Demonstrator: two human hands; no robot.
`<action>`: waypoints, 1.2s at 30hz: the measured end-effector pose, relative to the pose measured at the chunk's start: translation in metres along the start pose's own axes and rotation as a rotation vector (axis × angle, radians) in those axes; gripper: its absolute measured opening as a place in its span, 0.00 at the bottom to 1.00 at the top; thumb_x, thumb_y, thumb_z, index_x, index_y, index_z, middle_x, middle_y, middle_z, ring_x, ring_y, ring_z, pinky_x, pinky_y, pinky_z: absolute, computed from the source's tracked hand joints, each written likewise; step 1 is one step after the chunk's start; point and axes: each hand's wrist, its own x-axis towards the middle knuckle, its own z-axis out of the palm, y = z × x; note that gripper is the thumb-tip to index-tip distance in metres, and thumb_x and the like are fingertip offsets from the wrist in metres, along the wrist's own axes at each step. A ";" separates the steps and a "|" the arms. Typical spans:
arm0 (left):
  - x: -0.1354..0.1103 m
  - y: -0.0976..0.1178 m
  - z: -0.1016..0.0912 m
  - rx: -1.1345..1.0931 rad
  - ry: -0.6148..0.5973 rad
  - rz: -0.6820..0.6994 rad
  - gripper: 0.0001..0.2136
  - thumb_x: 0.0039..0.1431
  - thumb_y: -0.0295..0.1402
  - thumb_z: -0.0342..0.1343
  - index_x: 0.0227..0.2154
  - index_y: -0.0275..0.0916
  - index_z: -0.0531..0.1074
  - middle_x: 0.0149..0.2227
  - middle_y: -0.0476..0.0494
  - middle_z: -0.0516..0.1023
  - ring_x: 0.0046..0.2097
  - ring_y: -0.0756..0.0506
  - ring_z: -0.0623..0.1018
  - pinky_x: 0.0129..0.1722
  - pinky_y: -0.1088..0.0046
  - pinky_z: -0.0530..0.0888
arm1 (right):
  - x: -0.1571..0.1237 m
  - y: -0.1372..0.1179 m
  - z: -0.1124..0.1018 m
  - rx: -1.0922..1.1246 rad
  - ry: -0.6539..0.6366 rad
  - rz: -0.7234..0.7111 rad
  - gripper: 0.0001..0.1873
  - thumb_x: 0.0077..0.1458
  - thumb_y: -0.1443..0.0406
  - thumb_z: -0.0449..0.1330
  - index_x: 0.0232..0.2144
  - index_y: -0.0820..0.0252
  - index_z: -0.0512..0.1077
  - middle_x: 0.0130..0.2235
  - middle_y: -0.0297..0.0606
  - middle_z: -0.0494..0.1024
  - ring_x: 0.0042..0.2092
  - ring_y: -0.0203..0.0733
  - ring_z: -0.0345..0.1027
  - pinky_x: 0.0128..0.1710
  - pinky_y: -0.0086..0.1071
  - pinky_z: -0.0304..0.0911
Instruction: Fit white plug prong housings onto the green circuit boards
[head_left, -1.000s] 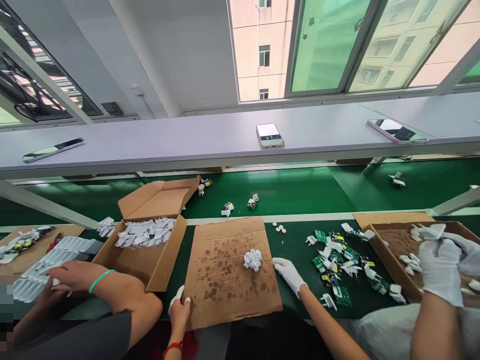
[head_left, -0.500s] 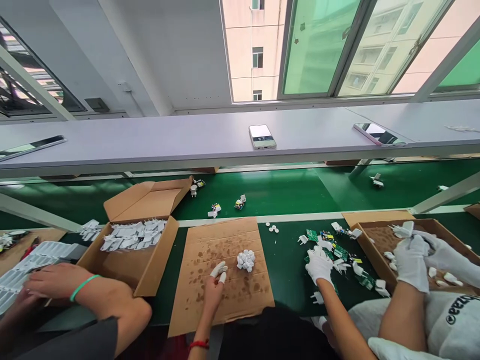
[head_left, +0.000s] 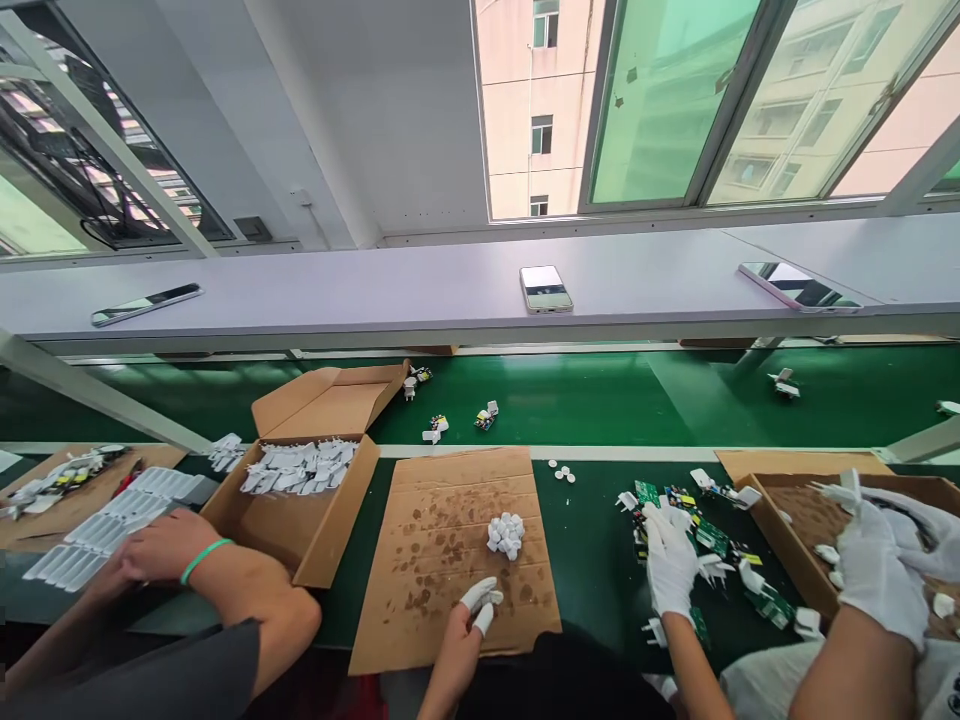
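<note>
My left hand [head_left: 471, 620], with white covers on its fingertips, is over the cardboard sheet [head_left: 382, 610]. Its thumb and fingers are bent together; what lies between them, if anything, is too small to make out. Just beyond it sits a heap of small white pieces [head_left: 506, 536]. My right hand [head_left: 670, 565], in a white glove, rests over a pile of green circuit boards [head_left: 711, 538] with white plug housings attached. Its fingers stretch forward onto the near side of the pile, and their tips partly blend with the white parts.
An open carton [head_left: 334, 530] of white flat parts stands left, beside a co-worker's arm [head_left: 255, 600] and white trays [head_left: 120, 520]. At right, a co-worker's gloved hands [head_left: 885, 560] are over another box [head_left: 776, 535]. Small white discs [head_left: 562, 472] lie near the bench strip. A shelf [head_left: 375, 290] crosses above.
The view has turned slightly left. My left hand has moved right and nearer to me, below the white heap. My right hand's fingers look straighter over the circuit boards.
</note>
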 end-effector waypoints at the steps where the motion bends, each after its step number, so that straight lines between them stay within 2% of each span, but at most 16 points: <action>1: -0.003 0.005 0.004 0.006 -0.047 -0.016 0.20 0.33 0.42 0.64 0.34 0.40 0.78 0.41 0.35 0.83 0.47 0.34 0.79 0.52 0.57 0.72 | -0.010 -0.013 0.005 0.001 0.009 -0.025 0.22 0.49 0.53 0.56 0.39 0.61 0.78 0.52 0.45 0.77 0.64 0.56 0.56 0.69 0.49 0.40; 4: -0.014 0.025 0.020 -0.002 -0.203 -0.031 0.25 0.41 0.42 0.64 0.44 0.37 0.77 0.43 0.34 0.83 0.43 0.38 0.80 0.41 0.64 0.73 | -0.042 -0.058 0.023 0.167 -0.076 0.043 0.26 0.53 0.52 0.55 0.46 0.61 0.77 0.55 0.43 0.75 0.62 0.53 0.60 0.67 0.47 0.48; 6: -0.021 0.040 0.034 -0.093 -0.286 -0.046 0.26 0.46 0.42 0.64 0.49 0.36 0.74 0.45 0.34 0.82 0.42 0.40 0.80 0.38 0.67 0.72 | -0.061 -0.088 0.034 0.245 -0.219 0.112 0.25 0.55 0.51 0.54 0.48 0.58 0.77 0.55 0.41 0.76 0.62 0.52 0.62 0.67 0.47 0.50; 7: -0.025 0.047 0.041 -0.166 -0.294 -0.070 0.27 0.48 0.43 0.63 0.51 0.37 0.72 0.45 0.35 0.81 0.42 0.41 0.80 0.37 0.69 0.72 | -0.069 -0.102 0.038 0.252 -0.314 0.090 0.24 0.56 0.51 0.54 0.48 0.56 0.77 0.55 0.40 0.76 0.61 0.52 0.62 0.66 0.47 0.52; 9: -0.031 0.059 0.052 -0.327 -0.280 -0.153 0.28 0.50 0.47 0.62 0.53 0.39 0.71 0.44 0.36 0.81 0.41 0.41 0.80 0.35 0.69 0.73 | -0.085 -0.127 0.044 0.217 -0.575 -0.112 0.20 0.57 0.53 0.56 0.47 0.52 0.78 0.54 0.39 0.77 0.61 0.52 0.63 0.65 0.48 0.54; 12: -0.037 0.066 0.054 -0.571 -0.319 -0.277 0.27 0.48 0.50 0.62 0.48 0.39 0.73 0.44 0.39 0.81 0.41 0.41 0.80 0.35 0.67 0.76 | -0.105 -0.153 0.051 0.164 -1.055 -0.565 0.15 0.59 0.55 0.55 0.37 0.52 0.80 0.45 0.41 0.81 0.53 0.50 0.69 0.59 0.46 0.60; 13: -0.038 0.064 0.050 -0.636 -0.337 -0.307 0.25 0.48 0.49 0.62 0.45 0.38 0.74 0.44 0.39 0.81 0.42 0.40 0.80 0.36 0.66 0.76 | -0.110 -0.156 0.054 0.174 -1.190 -0.648 0.17 0.61 0.55 0.54 0.33 0.53 0.80 0.41 0.41 0.82 0.49 0.48 0.71 0.56 0.44 0.63; 15: -0.039 0.058 0.037 -0.733 -0.290 -0.366 0.19 0.53 0.45 0.59 0.43 0.38 0.74 0.41 0.41 0.82 0.42 0.40 0.80 0.37 0.66 0.77 | -0.112 -0.152 0.063 0.219 -1.329 -0.619 0.21 0.62 0.55 0.51 0.27 0.55 0.79 0.35 0.40 0.81 0.41 0.45 0.72 0.49 0.39 0.67; 16: -0.040 0.053 0.030 -0.761 -0.237 -0.395 0.15 0.56 0.41 0.56 0.43 0.38 0.73 0.40 0.41 0.82 0.41 0.40 0.81 0.36 0.66 0.77 | -0.108 -0.143 0.070 0.221 -1.310 -0.528 0.22 0.62 0.55 0.50 0.27 0.56 0.78 0.35 0.40 0.81 0.41 0.44 0.72 0.48 0.38 0.67; 18: -0.043 0.044 0.014 -0.793 -0.092 -0.441 0.12 0.62 0.33 0.49 0.45 0.38 0.70 0.37 0.41 0.83 0.38 0.41 0.82 0.33 0.66 0.77 | -0.091 -0.118 0.089 0.105 -1.137 -0.270 0.19 0.60 0.56 0.51 0.31 0.57 0.79 0.40 0.40 0.82 0.44 0.46 0.73 0.51 0.37 0.66; 20: -0.047 0.036 0.002 -0.807 0.053 -0.488 0.11 0.64 0.29 0.45 0.46 0.37 0.68 0.34 0.40 0.83 0.35 0.41 0.83 0.30 0.66 0.77 | -0.069 -0.086 0.114 -0.192 -0.935 -0.060 0.14 0.57 0.60 0.53 0.33 0.57 0.78 0.44 0.41 0.81 0.48 0.47 0.72 0.54 0.37 0.63; 23: -0.053 0.027 -0.012 -0.859 0.189 -0.553 0.10 0.66 0.32 0.43 0.42 0.34 0.68 0.31 0.40 0.81 0.32 0.41 0.82 0.29 0.65 0.77 | -0.046 -0.046 0.154 -0.366 -0.880 0.036 0.09 0.48 0.68 0.58 0.32 0.60 0.77 0.41 0.45 0.80 0.46 0.48 0.73 0.51 0.36 0.64; 26: -0.053 0.012 -0.023 -0.954 0.176 -0.581 0.12 0.66 0.32 0.43 0.41 0.33 0.69 0.31 0.37 0.82 0.32 0.41 0.82 0.29 0.63 0.78 | -0.048 -0.025 0.179 -0.449 -0.826 0.066 0.04 0.39 0.72 0.60 0.22 0.61 0.70 0.36 0.44 0.77 0.39 0.46 0.72 0.42 0.35 0.64; 30: -0.049 -0.004 -0.031 -1.059 0.125 -0.561 0.16 0.67 0.33 0.40 0.36 0.32 0.73 0.32 0.34 0.83 0.30 0.43 0.82 0.29 0.66 0.79 | -0.068 -0.011 0.187 -0.437 -0.721 0.079 0.10 0.38 0.73 0.60 0.19 0.58 0.61 0.33 0.43 0.74 0.34 0.42 0.68 0.35 0.33 0.61; 33: -0.050 0.002 -0.027 -1.132 0.062 -0.507 0.24 0.69 0.35 0.36 0.32 0.31 0.77 0.35 0.31 0.84 0.38 0.41 0.83 0.35 0.66 0.80 | -0.078 -0.006 0.183 -0.322 -0.722 0.085 0.08 0.42 0.67 0.60 0.21 0.57 0.62 0.26 0.35 0.72 0.31 0.39 0.66 0.30 0.29 0.60; 36: -0.051 0.016 -0.019 -1.108 0.078 -0.405 0.28 0.70 0.35 0.34 0.30 0.29 0.80 0.37 0.28 0.84 0.43 0.41 0.83 0.41 0.68 0.80 | -0.084 -0.003 0.178 -0.186 -0.751 0.113 0.06 0.45 0.61 0.60 0.25 0.57 0.67 0.23 0.32 0.72 0.27 0.38 0.65 0.25 0.28 0.60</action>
